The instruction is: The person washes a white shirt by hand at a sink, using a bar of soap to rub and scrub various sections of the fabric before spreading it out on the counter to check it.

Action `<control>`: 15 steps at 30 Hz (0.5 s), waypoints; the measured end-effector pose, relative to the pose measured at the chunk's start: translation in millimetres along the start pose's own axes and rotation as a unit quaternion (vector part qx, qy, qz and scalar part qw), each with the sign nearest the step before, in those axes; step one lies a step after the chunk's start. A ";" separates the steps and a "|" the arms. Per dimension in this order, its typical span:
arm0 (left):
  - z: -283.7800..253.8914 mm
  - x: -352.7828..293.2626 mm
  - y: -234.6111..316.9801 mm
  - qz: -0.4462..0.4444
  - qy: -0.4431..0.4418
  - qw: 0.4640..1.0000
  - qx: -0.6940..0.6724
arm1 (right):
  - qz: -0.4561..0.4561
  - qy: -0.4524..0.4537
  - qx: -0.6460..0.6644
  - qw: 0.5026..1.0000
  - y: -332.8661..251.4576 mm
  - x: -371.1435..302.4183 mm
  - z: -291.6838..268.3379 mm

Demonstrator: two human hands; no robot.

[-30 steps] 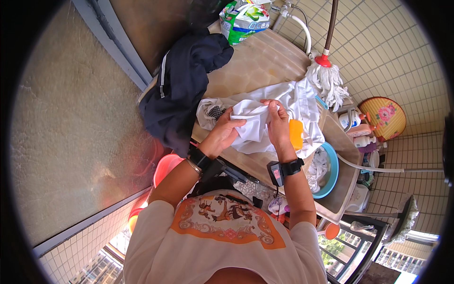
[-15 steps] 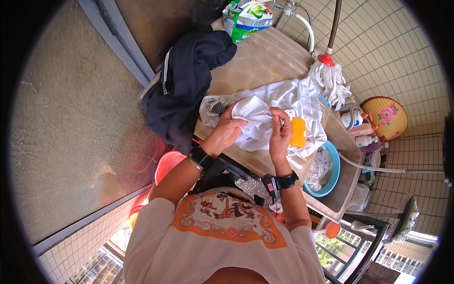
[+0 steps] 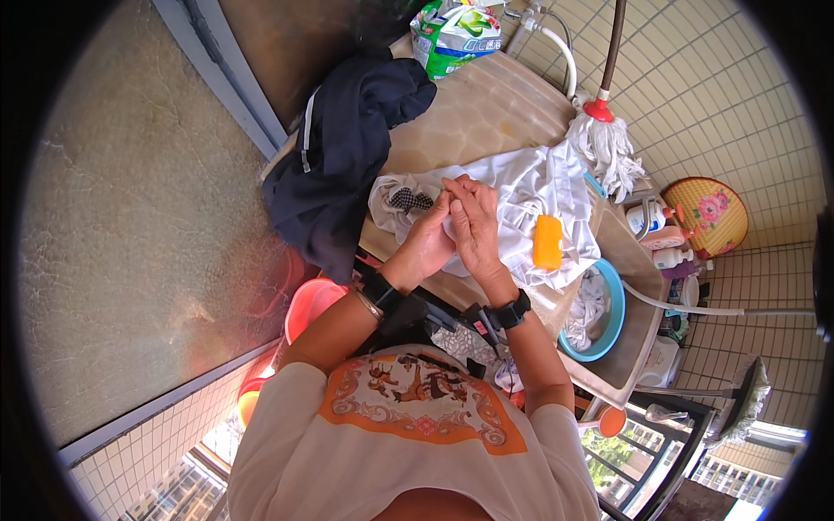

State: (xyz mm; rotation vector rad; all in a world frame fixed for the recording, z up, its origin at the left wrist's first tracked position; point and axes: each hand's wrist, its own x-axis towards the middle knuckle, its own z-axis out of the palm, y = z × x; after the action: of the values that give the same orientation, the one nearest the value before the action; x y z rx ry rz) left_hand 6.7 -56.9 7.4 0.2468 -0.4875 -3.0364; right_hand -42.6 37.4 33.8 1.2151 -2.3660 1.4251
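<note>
A white garment (image 3: 519, 187) lies crumpled across the beige washboard sink top (image 3: 473, 108). Pressed together over part of it are my left hand (image 3: 428, 241) and my right hand (image 3: 475, 227), fingers closed, with the pinched cloth mostly hidden between the palms. Just left of them, a black-and-white checked patch (image 3: 408, 201) shows among the folds. To the right of my hands an orange bar of soap (image 3: 547, 243) rests on the white fabric. Neither hand touches it.
A dark navy garment (image 3: 334, 148) hangs over the left edge. At the back stands a green-and-white detergent bag (image 3: 456, 39). Rightward are a mop (image 3: 605, 148), a blue basin (image 3: 618, 317) with white cloth, and several bottles. A pink bucket (image 3: 309, 302) sits below left.
Half a second ago my hands were apart, stretching the cloth between them. My right hand has moved left to meet my left hand, folding the cloth between the palms.
</note>
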 end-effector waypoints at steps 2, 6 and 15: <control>2.1 0.7 -1.6 0.001 0.049 0.999 0.020 | -0.010 0.010 0.043 0.999 -5.0 -4.1 13.4; -10.4 -4.4 14.6 0.125 -0.122 0.965 0.193 | -0.014 -0.010 0.079 0.997 -21.7 -13.2 27.7; -11.0 11.8 -6.9 -0.010 0.034 0.999 0.028 | 0.093 0.010 0.092 0.991 14.5 -7.1 27.7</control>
State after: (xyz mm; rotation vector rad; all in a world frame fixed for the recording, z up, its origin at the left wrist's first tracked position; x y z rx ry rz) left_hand -3.2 -54.7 -6.8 0.3590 -0.5699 -3.0240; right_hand -40.0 23.0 5.3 1.0343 -2.4341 1.7387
